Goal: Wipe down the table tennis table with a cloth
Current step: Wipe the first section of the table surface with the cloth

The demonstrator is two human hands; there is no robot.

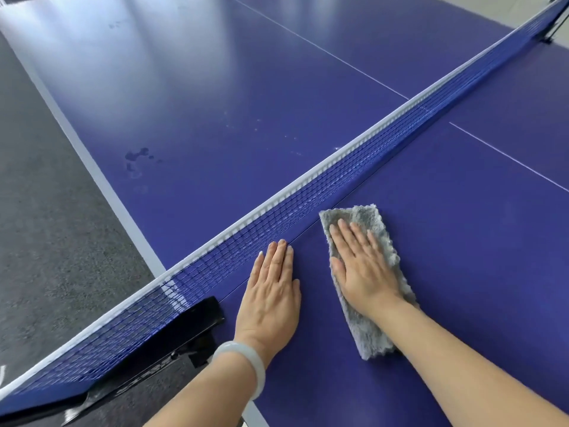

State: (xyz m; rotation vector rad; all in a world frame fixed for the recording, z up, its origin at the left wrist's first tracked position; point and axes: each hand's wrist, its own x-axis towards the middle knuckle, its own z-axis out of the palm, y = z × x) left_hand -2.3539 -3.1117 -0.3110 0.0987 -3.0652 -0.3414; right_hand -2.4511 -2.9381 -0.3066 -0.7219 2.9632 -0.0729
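We are working with two hands, one cloth, one net and one table made of two blue halves. We are laying our right hand (360,266) flat on the grey fluffy cloth (360,215), fingers straight and spread a little, pressing down on it rather than gripping it. The cloth is lying folded into a long strip on the near half of the table tennis table (462,241), its far end just beside the foot of the net (308,198). We are resting our left hand (271,291) palm down on the bare surface just left of the cloth, fingers straight and together, holding nothing, the fingertips almost reaching the net. One pale bracelet (246,362) is sitting on that wrist. The net is running slantwise across the whole view, standing between our hands and the far half. One black net clamp (184,322) is gripping the table edge near our left forearm, and a second one (551,35) is just showing at the far end. On the far half we are seeing one dark blotchy stain (137,155) and a scatter of whitish specks (261,127) nearer the net. A thin white centre line (508,155) is crossing the near half to the right of the cloth. Grey floor (46,226) is lying beyond the table's left edge.
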